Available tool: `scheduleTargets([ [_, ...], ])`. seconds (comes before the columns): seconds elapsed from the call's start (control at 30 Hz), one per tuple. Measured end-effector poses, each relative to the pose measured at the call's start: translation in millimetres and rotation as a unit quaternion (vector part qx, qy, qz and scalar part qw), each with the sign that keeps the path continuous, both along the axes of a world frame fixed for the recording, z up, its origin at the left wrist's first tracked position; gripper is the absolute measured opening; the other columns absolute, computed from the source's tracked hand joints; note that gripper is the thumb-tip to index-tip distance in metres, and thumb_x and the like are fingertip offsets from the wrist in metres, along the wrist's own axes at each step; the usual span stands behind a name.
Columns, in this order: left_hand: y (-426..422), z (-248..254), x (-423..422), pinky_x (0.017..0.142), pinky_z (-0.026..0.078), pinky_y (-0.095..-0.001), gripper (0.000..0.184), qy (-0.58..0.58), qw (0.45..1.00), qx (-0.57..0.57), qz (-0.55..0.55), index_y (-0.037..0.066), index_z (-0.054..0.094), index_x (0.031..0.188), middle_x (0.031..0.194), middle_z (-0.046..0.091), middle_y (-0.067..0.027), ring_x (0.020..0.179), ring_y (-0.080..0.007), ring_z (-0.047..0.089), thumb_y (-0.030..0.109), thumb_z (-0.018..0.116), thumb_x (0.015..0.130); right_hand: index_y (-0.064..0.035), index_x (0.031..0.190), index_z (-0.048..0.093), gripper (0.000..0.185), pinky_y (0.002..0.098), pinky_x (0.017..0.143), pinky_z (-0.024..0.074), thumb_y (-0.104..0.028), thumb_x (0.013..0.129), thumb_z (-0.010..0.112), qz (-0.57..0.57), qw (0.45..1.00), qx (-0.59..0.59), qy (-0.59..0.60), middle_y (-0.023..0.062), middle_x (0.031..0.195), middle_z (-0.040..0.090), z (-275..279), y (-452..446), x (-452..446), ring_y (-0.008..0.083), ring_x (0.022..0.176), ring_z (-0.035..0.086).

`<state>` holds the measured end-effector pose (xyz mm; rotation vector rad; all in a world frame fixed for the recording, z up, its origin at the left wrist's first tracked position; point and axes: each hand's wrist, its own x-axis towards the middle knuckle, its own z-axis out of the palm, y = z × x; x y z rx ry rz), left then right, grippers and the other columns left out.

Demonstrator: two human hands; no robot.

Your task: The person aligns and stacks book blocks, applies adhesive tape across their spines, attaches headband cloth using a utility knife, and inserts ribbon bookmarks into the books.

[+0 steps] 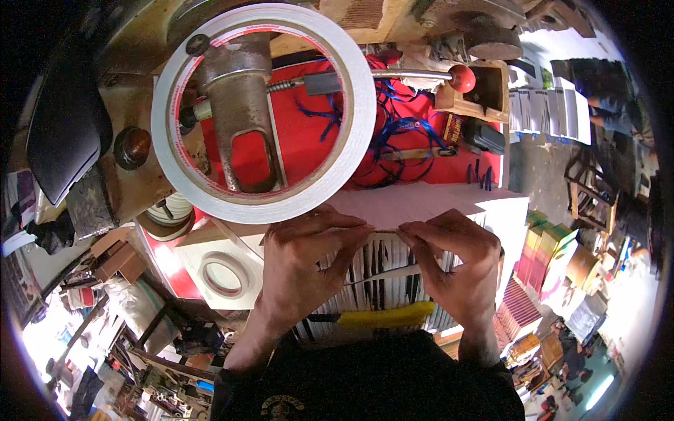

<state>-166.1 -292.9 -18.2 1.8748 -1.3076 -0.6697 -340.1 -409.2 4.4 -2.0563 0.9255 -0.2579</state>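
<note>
My left hand (305,256) and my right hand (453,263) are close together at the middle, thumbs and forefingers pinched on a thin strip (385,231) stretched between them. Just beyond the fingertips lies a pale sheet (414,207). Below my hands is a stack of white and dark layered edges (382,263). A loose white strip (386,274) crosses the stack between my hands. Nearer my body, a yellow band (386,316) runs along the stack.
A large white tape roll (263,212) hangs around a metal fitting above my left hand. Blue straps (404,126) lie on the red surface (298,154) beside a red-knobbed lever (461,78). A smaller tape roll (242,284) is at left.
</note>
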Motion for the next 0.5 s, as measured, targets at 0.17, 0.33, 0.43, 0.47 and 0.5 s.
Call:
scheduleTargets([
  [0.17, -1.4, -1.7, -0.5, 0.075, 0.057, -0.0341, 0.024, -0.017, 1.0, -0.011, -0.017, 0.008, 0.079, 0.092, 0.089, 0.076, -0.0065, 0.08, -0.0228, 0.07, -0.003, 0.078, 0.071, -0.0039, 0.093, 0.077, 0.019, 0.0281, 0.057, 0.0511, 0.006, 0.076, 0.075, 0.007, 1.0, -0.024, 0.009, 0.0101, 0.078, 0.071, -1.9, -4.3, 1.1, 0.0171, 0.064, 0.068],
  [0.33, -1.1, -3.2, -3.8, 0.078, 0.056, -0.0349, 0.025, -0.011, 1.0, 0.008, -0.003, 0.008, 0.079, 0.092, 0.089, 0.076, -0.0056, 0.084, -0.0223, 0.069, -0.002, 0.078, 0.07, -0.0043, 0.093, 0.078, 0.02, 0.0293, 0.059, 0.0523, 0.006, 0.076, 0.076, -0.007, 1.0, -0.03, 0.002, 0.0103, 0.079, 0.071, -5.4, -2.7, 0.4, 0.0193, 0.067, 0.069],
  [0.43, -3.3, -3.2, -5.5, 0.078, 0.055, -0.0364, 0.023, -0.029, 0.999, 0.007, -0.015, 0.009, 0.079, 0.092, 0.09, 0.076, -0.0054, 0.084, -0.0222, 0.069, 0.0, 0.077, 0.071, -0.0045, 0.094, 0.078, 0.021, 0.0295, 0.058, 0.0522, 0.005, 0.075, 0.076, -0.014, 0.999, -0.045, 0.009, 0.0101, 0.08, 0.071, -0.4, -7.2, -6.9, 0.0196, 0.068, 0.069],
  [0.47, -4.6, -4.3, -7.2, 0.078, 0.055, -0.0364, 0.023, -0.027, 1.0, 0.006, -0.015, 0.009, 0.079, 0.092, 0.09, 0.076, -0.0054, 0.084, -0.0222, 0.069, 0.0, 0.077, 0.071, -0.0045, 0.094, 0.078, 0.021, 0.0295, 0.058, 0.0522, 0.005, 0.075, 0.076, -0.013, 0.999, -0.046, 0.011, 0.0101, 0.08, 0.071, -0.3, -9.4, -10.0, 0.0196, 0.068, 0.069],
  [0.5, -6.0, -5.7, -8.9, 0.078, 0.054, -0.0366, 0.023, -0.029, 0.999, 0.001, -0.021, 0.009, 0.078, 0.093, 0.09, 0.076, -0.005, 0.084, -0.0221, 0.069, 0.001, 0.077, 0.072, -0.0045, 0.094, 0.078, 0.021, 0.0292, 0.057, 0.052, 0.005, 0.075, 0.076, -0.002, 0.999, -0.046, 0.008, 0.0101, 0.079, 0.07, -0.4, -11.3, -13.1, 0.0197, 0.067, 0.069],
])
